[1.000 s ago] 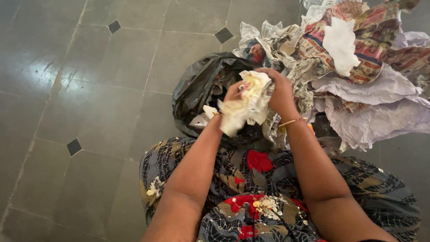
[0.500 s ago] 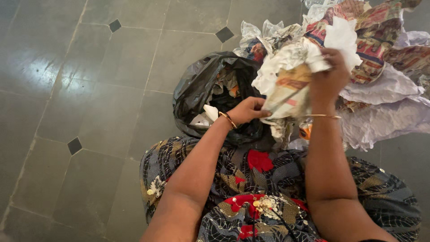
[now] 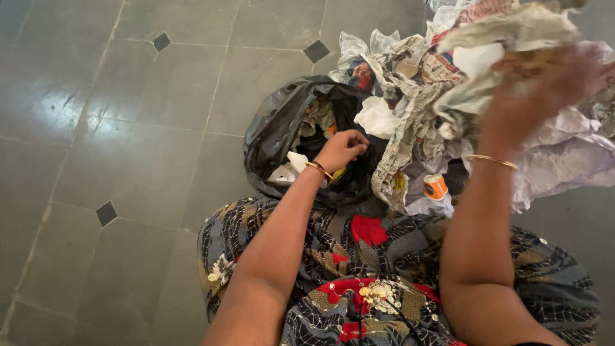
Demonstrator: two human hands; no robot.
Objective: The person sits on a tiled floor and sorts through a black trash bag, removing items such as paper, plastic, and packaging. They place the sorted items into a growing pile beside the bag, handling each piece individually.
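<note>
**Paper lifted high over the black bag**

Since half a second ago, the right hand [image 3: 538, 96] has swung up and out to the right, blurred with motion, carrying its crumpled wad of paper [image 3: 506, 38] clear of the heap. Its fingers are clamped on that wad, which now sits near the top right of the view, above the wrist and its thin gold bangle [image 3: 490, 160].

Meanwhile the left hand [image 3: 343, 148] has dropped a little and hangs at the mouth of the black bin bag [image 3: 275, 134], fingers curled in towards the palm. Whether it pinches the bag's rim or a scrap inside I cannot tell from here. It wears a bangle too.

Inside the bag lie bits of white and coloured paper. Just to the right of it spreads the pile of crumpled newspaper [image 3: 410, 128] and pale wrapping sheets, touching the bag's edge. A small orange and white pot [image 3: 435, 187] lies tilted at the foot of the pile, near the person's knees. All of it rests on a grey tiled floor [image 3: 128, 128] with small dark diamond insets. The person's lap is covered by dark patterned cloth with red patches.
</note>
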